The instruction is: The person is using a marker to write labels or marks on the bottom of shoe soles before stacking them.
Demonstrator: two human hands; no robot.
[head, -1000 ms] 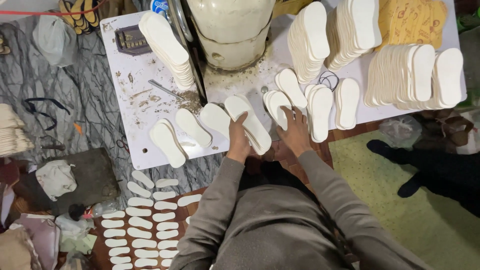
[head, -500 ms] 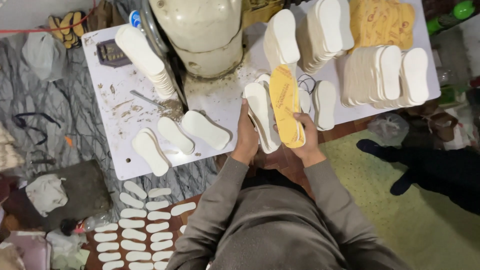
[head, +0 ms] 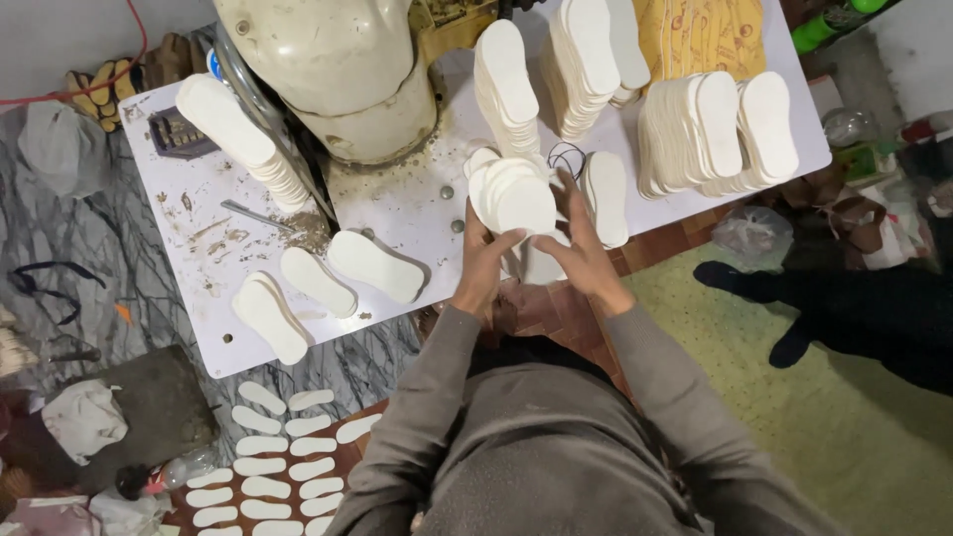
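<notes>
1. White insoles, gathered into a small fanned stack [head: 516, 194], sit between both hands above the near edge of the work table [head: 199, 328].
2. Left hand [head: 486, 263] grips the stack from the left side, fingers curled up around its lower edge; right hand [head: 581, 248] clasps it from the right, fingertips reaching over the top — both hands are closed on the same bundle.
3. Half a second ago the hands held a yellow-faced insole next to a white one; now only white faces show, squared together and lifted higher toward the machine.
4. Just right of the hands one single insole [head: 606, 199] lies flat on the table, beside a thin dark wire loop [head: 568, 159].
5. To the left, three loose insoles [head: 328, 283] rest on the stained tabletop, unchanged from before.
6. Farther back stands a cream-coloured machine body [head: 338, 69], with tall leaning piles of insoles [head: 715, 129] on the right and another pile [head: 238, 139] on the left.
7. No container holds anything here — on the floor, rows of small white cut pieces [head: 273, 457] lie spread out.
</notes>
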